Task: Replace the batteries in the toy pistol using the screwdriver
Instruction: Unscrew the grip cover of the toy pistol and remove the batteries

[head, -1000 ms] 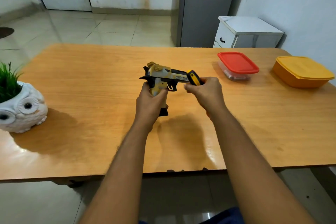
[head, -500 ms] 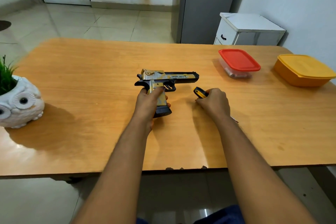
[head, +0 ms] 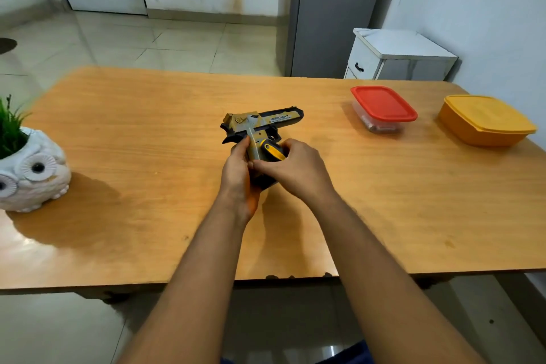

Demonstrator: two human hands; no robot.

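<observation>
Both bare forearms reach forward from the bottom edge and converge at mid-frame. The left hand (head: 238, 170) has its fingers curled round the grip of the toy pistol (head: 260, 124), thumb up along its near side. The right hand (head: 295, 167) is closed on the yellow-and-black screwdriver (head: 273, 151), knuckles up; its thumb seems to touch the left hand, though overlap hides the contact.

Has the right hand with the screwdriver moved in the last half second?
Yes. The right hand brought the screwdriver left, away from the red-lidded box, onto the pistol grip.
</observation>
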